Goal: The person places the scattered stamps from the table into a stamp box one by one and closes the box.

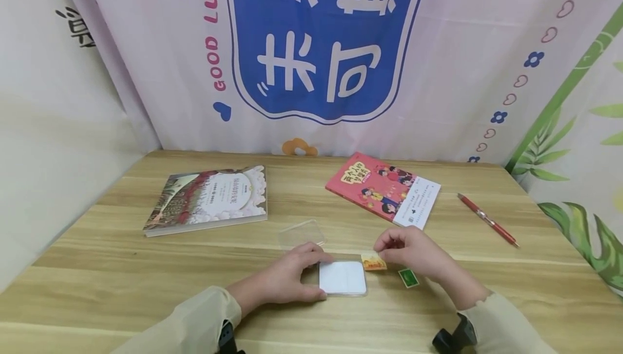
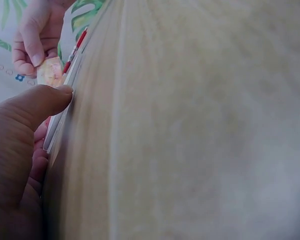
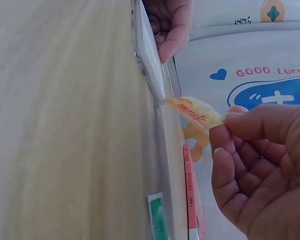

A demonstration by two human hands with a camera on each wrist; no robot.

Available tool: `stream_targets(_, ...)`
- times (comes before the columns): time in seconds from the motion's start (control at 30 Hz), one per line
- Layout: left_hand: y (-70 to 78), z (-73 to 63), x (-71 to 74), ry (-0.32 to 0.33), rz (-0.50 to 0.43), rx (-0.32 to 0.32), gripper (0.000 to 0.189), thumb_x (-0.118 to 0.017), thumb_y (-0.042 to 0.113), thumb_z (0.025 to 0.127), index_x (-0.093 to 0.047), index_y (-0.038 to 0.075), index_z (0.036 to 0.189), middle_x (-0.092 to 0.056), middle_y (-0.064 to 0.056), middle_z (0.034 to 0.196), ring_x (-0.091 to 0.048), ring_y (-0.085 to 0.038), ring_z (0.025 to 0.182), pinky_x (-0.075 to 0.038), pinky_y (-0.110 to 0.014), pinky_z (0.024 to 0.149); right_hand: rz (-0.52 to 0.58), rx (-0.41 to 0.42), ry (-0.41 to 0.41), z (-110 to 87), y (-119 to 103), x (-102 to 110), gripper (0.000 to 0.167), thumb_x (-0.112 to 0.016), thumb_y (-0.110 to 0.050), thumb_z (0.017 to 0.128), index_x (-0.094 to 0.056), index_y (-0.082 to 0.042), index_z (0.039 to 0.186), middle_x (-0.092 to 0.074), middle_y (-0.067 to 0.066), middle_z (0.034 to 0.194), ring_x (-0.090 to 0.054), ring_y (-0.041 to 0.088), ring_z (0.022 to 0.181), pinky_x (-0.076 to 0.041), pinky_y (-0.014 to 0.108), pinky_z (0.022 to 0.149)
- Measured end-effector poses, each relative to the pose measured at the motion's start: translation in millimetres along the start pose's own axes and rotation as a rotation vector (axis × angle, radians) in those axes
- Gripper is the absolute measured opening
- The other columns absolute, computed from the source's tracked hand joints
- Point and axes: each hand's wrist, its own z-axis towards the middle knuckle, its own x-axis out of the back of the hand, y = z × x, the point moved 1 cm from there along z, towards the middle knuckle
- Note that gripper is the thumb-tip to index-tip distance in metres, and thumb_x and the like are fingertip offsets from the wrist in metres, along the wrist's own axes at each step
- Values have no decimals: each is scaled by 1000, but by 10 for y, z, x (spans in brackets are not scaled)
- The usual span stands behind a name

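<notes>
A flat, clear-edged case with a white inside (image 1: pixel 342 278) lies on the table, and my left hand (image 1: pixel 287 275) grips its left side between thumb and fingers. Just right of the case, my right hand (image 1: pixel 413 249) pinches a small orange and yellow stamp (image 1: pixel 373 261) by one edge, between thumb and forefinger. The right wrist view shows this stamp (image 3: pixel 195 112) slightly bent, its free end close to the case's edge; whether they touch I cannot tell. A green stamp (image 1: pixel 408 278) with a pale border lies on the table below the right hand.
A clear plastic lid (image 1: pixel 302 234) lies behind the left hand. Toward the back are a thick book (image 1: pixel 209 200) at left and a pink book (image 1: pixel 382 189) at right. A red pen (image 1: pixel 488 220) lies farther right. A printed curtain (image 1: pixel 185 73) hangs behind the table.
</notes>
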Motion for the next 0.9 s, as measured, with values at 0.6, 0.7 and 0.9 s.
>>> stream_targets(0.6, 20, 14, -29, 24, 7, 7, 56, -75, 34, 74, -57, 20, 125, -50, 7, 117, -47, -8, 106, -40, -30, 97, 67, 49, -16, 76, -161, -73, 12, -63, -10, 84, -65, -3, 94, -61, 8, 92, -52, 21, 84, -47, 31, 74)
stream_targets(0.7, 21, 10, -31, 26, 6, 11, 56, -76, 34, 73, -57, 19, 125, -50, 7, 116, -47, -9, 107, -41, -30, 97, 83, 42, -11, 92, -167, -101, 13, -63, -11, 84, -65, -3, 94, -61, 8, 93, -52, 21, 84, -47, 32, 76)
stream_targets(0.9, 7, -8, -15, 26, -2, 18, 56, -76, 35, 73, -58, 20, 124, -50, 8, 117, -47, -9, 107, -41, -31, 97, 126, 17, 17, 127, -181, -186, 15, -64, -10, 84, -65, -1, 95, -61, 7, 93, -53, 20, 84, -47, 31, 75)
